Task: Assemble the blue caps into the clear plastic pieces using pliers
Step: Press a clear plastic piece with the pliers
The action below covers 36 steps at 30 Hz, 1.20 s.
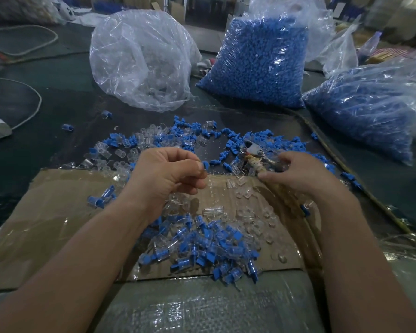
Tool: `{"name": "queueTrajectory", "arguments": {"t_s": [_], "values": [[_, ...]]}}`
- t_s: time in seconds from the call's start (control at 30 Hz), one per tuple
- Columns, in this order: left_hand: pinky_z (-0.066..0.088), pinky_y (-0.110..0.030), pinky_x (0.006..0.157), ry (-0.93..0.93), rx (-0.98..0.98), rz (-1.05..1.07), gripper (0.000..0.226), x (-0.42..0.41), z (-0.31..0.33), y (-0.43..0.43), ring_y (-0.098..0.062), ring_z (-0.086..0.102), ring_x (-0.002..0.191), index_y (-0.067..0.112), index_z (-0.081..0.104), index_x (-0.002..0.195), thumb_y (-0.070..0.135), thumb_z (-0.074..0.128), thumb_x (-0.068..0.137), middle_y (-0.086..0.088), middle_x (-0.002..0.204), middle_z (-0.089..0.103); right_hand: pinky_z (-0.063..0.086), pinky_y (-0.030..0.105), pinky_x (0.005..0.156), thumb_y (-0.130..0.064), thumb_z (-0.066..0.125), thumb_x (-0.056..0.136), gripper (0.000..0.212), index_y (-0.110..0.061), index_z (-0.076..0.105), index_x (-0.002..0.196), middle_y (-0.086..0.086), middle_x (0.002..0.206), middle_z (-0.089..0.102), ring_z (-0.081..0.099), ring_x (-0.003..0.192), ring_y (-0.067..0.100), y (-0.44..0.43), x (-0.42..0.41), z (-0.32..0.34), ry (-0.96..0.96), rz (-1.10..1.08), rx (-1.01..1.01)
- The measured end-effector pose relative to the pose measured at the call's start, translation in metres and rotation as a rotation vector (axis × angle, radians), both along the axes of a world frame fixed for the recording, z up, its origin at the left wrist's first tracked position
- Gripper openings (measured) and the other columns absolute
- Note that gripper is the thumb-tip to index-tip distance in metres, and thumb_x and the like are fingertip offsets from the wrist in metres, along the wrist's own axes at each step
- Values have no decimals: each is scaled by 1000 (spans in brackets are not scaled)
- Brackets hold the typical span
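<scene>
My left hand (168,171) hovers over the cardboard sheet (58,212) and pinches a small blue cap (205,164) between thumb and fingertips. My right hand (296,171) grips the wrapped handles of the pliers (252,152), whose metal head points away from me into the loose parts. Loose blue caps (262,138) and clear plastic pieces (135,150) lie scattered beyond both hands. A pile of assembled pieces (202,246), clear with blue caps inside, sits on the cardboard between my forearms. Several bare clear pieces (245,212) lie right of that pile.
Three plastic bags stand at the back: a nearly empty clear bag (139,58) holding clear pieces, a full bag of blue caps (257,61), and another blue-filled bag (370,104) at right. A white rope (31,109) curls at left. A cord (346,169) runs diagonally at right.
</scene>
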<state>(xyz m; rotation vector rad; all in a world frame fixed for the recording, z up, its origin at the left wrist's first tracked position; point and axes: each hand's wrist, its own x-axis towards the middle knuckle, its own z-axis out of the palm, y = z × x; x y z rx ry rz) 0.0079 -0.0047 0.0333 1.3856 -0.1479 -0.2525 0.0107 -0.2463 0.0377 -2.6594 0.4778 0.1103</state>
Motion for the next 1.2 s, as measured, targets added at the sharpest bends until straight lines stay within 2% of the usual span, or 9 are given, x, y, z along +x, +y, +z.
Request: {"name": "queueTrajectory", "arguments": {"t_s": [0.1,0.23,0.37,0.43,0.57,0.73,0.9,1.03,1.2], "values": [[50,-20,44,-2,-2,1,12,0,0,0,-15,63,48,5,60,67,-4,63,74,-8,57,66,36,33,85,-58,75,59,90,-19,43,133,3,132,49,47,104,19,-1,1,-2,124,8,-38],[50,-19,44,-1,-8,-2,11,0,0,0,-15,63,48,5,60,68,-4,62,74,-8,57,66,35,33,82,-56,76,57,90,-17,44,131,5,129,48,46,109,23,0,4,-5,148,-2,-94],[50,-19,44,-2,-10,-4,9,0,0,0,-15,63,48,4,60,69,-3,63,74,-8,57,66,37,30,66,-45,78,62,43,-23,56,93,-6,85,54,47,74,11,3,5,-2,69,-27,-17],[50,-19,44,-4,-13,-5,10,0,0,0,-15,63,49,4,60,68,-3,63,74,-8,57,66,38,27,57,-38,74,63,29,-22,56,80,-6,75,55,49,68,10,6,5,-2,14,-31,-56],[50,-19,45,2,-31,-3,6,1,-2,0,-15,64,51,4,60,70,0,63,73,-7,59,67,44,28,60,-30,70,65,23,-17,65,82,1,77,62,54,68,13,13,1,1,-98,-24,-126],[51,-18,47,7,-52,29,4,3,-3,0,-14,65,53,2,59,75,-1,60,76,-6,60,68,45,32,64,-10,64,73,19,-14,65,92,3,76,61,56,71,20,20,-1,5,-375,65,-45],[53,-19,49,-13,-94,89,7,3,-6,-2,-13,66,54,4,58,76,-3,58,79,-5,61,69,38,21,55,1,58,76,25,-19,62,91,-11,67,55,47,60,3,30,-8,9,-586,176,41],[52,-18,51,-49,-129,163,7,3,-8,-2,-12,66,56,5,58,77,-2,57,79,-3,61,69,29,9,60,0,59,71,31,-24,49,86,-10,75,45,44,68,10,44,-9,9,-541,346,-17],[52,-17,51,-89,-164,242,11,5,-7,-3,-11,66,58,7,58,77,-2,56,82,0,63,69,26,22,69,-5,59,73,31,-21,44,96,-4,94,42,41,86,13,55,-8,0,-438,488,-37]]}}
